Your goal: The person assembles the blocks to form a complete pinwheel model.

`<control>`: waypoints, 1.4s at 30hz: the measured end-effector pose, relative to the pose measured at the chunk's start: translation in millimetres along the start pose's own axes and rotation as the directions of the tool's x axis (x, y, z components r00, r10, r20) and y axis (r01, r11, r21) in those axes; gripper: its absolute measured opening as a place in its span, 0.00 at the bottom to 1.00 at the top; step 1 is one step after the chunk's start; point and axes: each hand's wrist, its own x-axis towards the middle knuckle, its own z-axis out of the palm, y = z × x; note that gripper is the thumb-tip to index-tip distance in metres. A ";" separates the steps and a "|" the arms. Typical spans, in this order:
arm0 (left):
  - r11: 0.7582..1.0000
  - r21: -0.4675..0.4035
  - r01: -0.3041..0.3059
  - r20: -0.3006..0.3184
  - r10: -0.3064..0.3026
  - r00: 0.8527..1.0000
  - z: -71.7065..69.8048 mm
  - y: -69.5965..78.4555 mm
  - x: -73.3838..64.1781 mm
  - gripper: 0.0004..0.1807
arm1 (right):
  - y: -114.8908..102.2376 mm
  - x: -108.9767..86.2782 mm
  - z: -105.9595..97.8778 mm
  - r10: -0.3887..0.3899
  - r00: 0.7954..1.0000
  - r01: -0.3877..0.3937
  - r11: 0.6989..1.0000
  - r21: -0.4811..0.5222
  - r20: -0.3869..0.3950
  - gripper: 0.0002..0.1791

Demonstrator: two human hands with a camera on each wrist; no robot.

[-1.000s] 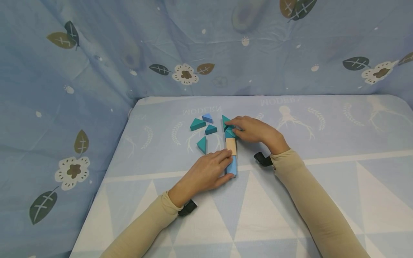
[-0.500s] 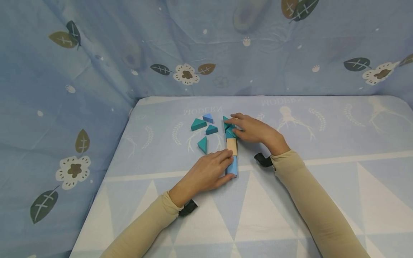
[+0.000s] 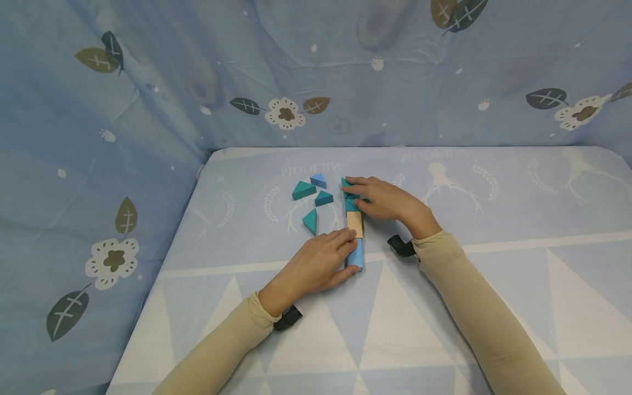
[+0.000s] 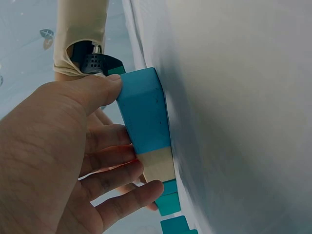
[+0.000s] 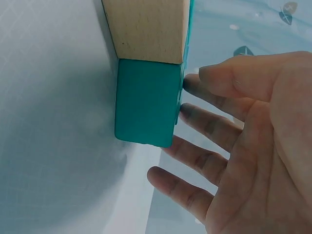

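Note:
A row of blocks runs away from me on the table in the head view: a blue block (image 3: pixel 356 259) nearest, a bare wooden block (image 3: pixel 354 225), then teal triangular blocks (image 3: pixel 351 206) at the far end. My left hand (image 3: pixel 316 264) rests along the row from the left. Its thumb touches the blue block's near end in the left wrist view, and its extended fingers (image 4: pixel 114 178) lie over the blue and wooden blocks. From the right, my right hand (image 3: pixel 387 200) touches the teal end with loosely straight fingertips, partly hiding those pieces.
Left of the row lie loose triangular blocks: a teal one (image 3: pixel 310 222), a larger teal one (image 3: pixel 303 190), a small teal one (image 3: pixel 323 198) and a blue one (image 3: pixel 318 181). A patterned blue curtain (image 3: pixel 197 49) hangs behind and left of the cloth-covered table (image 3: pixel 419 318).
The right hand's fingers have shifted slightly left and down over the teal blocks at the far end. My left hand and the loose blocks stay put.

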 end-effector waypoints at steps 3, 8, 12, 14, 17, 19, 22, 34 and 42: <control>1.000 0.001 -0.001 0.000 0.001 1.000 0.1 -0.1 0.0 0.27 | -0.3 -0.3 -0.7 0.000 1.000 0.000 1.000 -0.002 0.004 0.26; 1.000 0.005 -0.003 -0.007 0.003 1.000 0.2 -0.3 0.1 0.26 | -1.9 -1.0 -2.3 0.022 1.000 -0.022 1.000 0.002 0.010 0.26; 1.000 0.006 -0.004 -0.005 0.004 1.000 0.4 -0.1 -0.2 0.27 | -3.3 -1.4 -1.9 0.036 0.999 -0.036 0.999 -0.002 0.016 0.26; 1.000 0.008 -0.004 -0.002 0.004 1.000 0.0 0.0 -0.6 0.27 | -4.6 -1.6 -1.7 0.037 0.999 -0.036 0.999 -0.004 0.018 0.26; 1.000 0.014 -0.005 0.004 0.005 1.000 -0.6 0.4 -1.5 0.27 | -6.3 -2.2 -1.2 0.037 0.999 -0.037 0.999 -0.006 0.017 0.27; 1.000 0.019 -0.004 0.008 0.004 1.000 -1.0 0.6 -1.9 0.27 | -7.2 -2.7 -1.2 0.039 0.999 -0.039 0.999 -0.005 0.016 0.27; 1.000 0.020 -0.004 0.014 0.003 1.000 -1.0 0.5 -1.9 0.27 | -7.4 -2.8 -1.2 0.043 0.999 -0.043 0.999 -0.010 0.013 0.27; 1.000 0.005 -0.005 0.010 0.005 1.000 -1.2 0.1 -0.5 0.27 | -8.4 -2.3 -1.2 0.045 0.999 -0.045 0.999 0.003 0.015 0.27; 1.000 0.008 -0.007 -0.005 0.007 1.000 -2.1 0.1 -0.6 0.27 | -8.4 -0.9 -0.8 0.004 1.000 -0.004 1.000 0.009 -0.007 0.26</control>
